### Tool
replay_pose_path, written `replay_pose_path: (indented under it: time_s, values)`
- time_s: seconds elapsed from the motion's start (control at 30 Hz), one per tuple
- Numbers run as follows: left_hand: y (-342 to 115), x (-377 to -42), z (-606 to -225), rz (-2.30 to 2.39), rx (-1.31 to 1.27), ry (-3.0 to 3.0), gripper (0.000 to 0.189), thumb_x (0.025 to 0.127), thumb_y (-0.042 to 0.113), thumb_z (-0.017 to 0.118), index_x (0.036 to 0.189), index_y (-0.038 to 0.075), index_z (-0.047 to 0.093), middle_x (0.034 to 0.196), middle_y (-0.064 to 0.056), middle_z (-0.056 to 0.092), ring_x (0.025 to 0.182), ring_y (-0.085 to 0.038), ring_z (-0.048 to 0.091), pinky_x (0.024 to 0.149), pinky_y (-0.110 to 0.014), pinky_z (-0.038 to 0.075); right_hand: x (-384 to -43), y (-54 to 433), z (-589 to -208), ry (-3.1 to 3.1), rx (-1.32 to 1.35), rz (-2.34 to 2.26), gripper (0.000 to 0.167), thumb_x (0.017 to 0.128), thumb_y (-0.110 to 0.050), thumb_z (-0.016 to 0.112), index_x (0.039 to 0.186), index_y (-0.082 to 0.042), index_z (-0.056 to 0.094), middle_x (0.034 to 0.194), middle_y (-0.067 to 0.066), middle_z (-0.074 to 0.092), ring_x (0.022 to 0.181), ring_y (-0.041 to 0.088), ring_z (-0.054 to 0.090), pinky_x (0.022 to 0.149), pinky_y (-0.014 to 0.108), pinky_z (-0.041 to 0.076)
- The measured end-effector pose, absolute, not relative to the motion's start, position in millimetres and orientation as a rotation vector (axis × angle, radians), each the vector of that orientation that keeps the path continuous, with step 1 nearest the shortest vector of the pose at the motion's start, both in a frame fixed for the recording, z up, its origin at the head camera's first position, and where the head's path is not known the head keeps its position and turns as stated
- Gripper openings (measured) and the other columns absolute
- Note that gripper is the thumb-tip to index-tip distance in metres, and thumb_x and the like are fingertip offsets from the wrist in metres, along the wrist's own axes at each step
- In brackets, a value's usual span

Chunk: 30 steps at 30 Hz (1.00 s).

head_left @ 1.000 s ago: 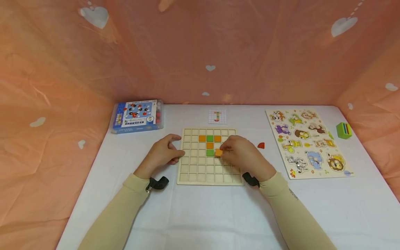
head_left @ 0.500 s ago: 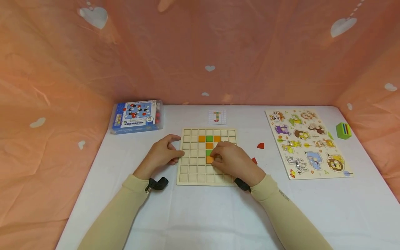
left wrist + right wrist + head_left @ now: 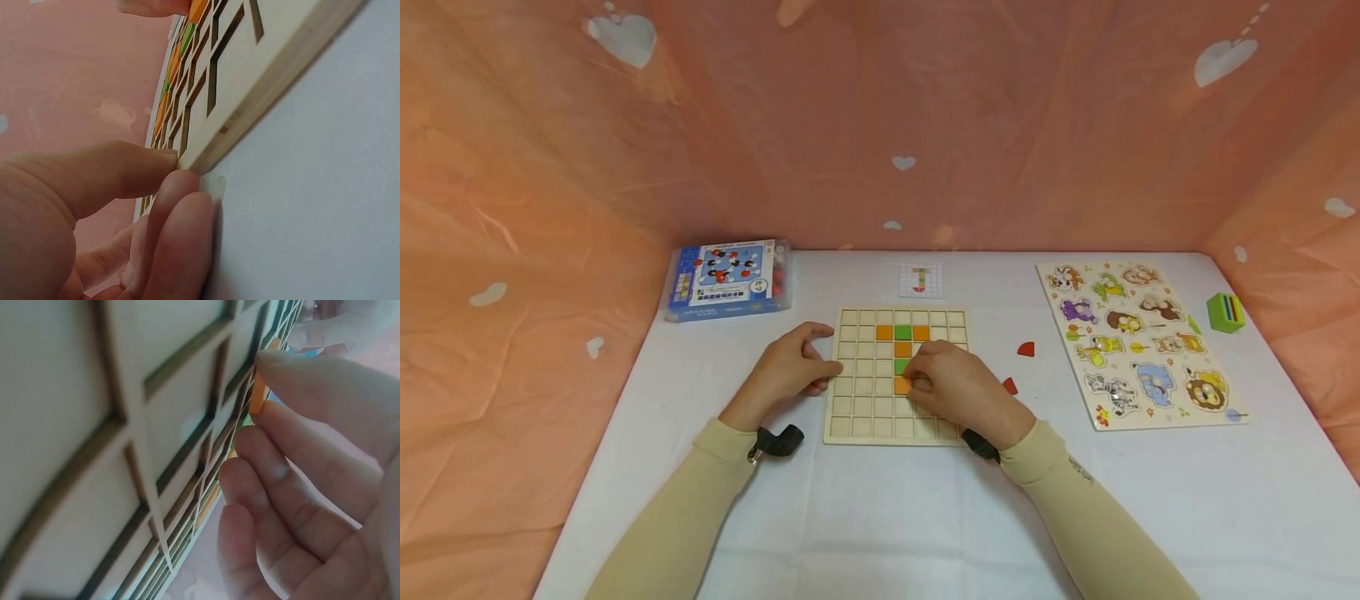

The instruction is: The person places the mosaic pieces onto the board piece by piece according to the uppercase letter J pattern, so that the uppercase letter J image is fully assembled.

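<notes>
In the head view a wooden grid board lies flat at the middle of the table. Orange and green square tiles sit in its cells: a row of three near the top, with a column running down from the middle one. My right hand pinches an orange square tile between thumb and index finger at the column's lower end. My left hand holds the board's left edge. In the left wrist view its thumb lies on the rim and curled fingers press against the side.
Behind the board lies a small pattern card. Two red quarter-circle pieces lie to the right, one partly behind the right hand. Further right are an animal puzzle board and a green block. A boxed molecule set stands back left.
My right hand has moved left and down with the orange tile, bringing it below the lower green tile. A second red piece has come into sight. The left hand stays put.
</notes>
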<state>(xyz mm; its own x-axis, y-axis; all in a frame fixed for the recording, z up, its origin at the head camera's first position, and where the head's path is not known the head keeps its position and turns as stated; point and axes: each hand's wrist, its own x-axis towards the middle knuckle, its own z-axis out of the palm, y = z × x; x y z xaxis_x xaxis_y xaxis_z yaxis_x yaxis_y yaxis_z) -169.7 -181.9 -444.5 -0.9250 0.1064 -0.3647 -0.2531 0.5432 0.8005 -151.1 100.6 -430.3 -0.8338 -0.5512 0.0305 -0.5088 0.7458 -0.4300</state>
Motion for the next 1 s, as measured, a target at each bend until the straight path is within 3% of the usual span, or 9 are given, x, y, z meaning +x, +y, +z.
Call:
replay_pose_path:
  time_s: [0.63,1.0]
  values:
    - [-180.4,-170.2,-443.8,1.342,-0.114,2.412,0.067,0.094,0.017,0.084,0.153,0.014,0.054,0.086,-0.008,0.068,0.066,-0.015,0.069,0.063,-0.027,0.062,-151.6,101.7,-431.2,2.857,-0.868,-0.660,0.020,0.088,-0.006,0.071,0.101,-0.013,0.084,0.099,-0.003,0.072,0.099,0.017,0.066,0.084,0.033,0.059]
    - [-182.8,-170.6,-444.4,1.336,-0.111,2.415,0.066,0.094,0.019,0.084,0.153,0.015,0.054,0.087,-0.009,0.068,0.067,-0.015,0.069,0.064,-0.027,0.062,-152.5,101.8,-431.6,2.863,-0.896,-0.654,0.016,0.089,-0.007,0.073,0.100,-0.012,0.084,0.097,-0.003,0.071,0.095,0.016,0.064,0.081,0.031,0.058]
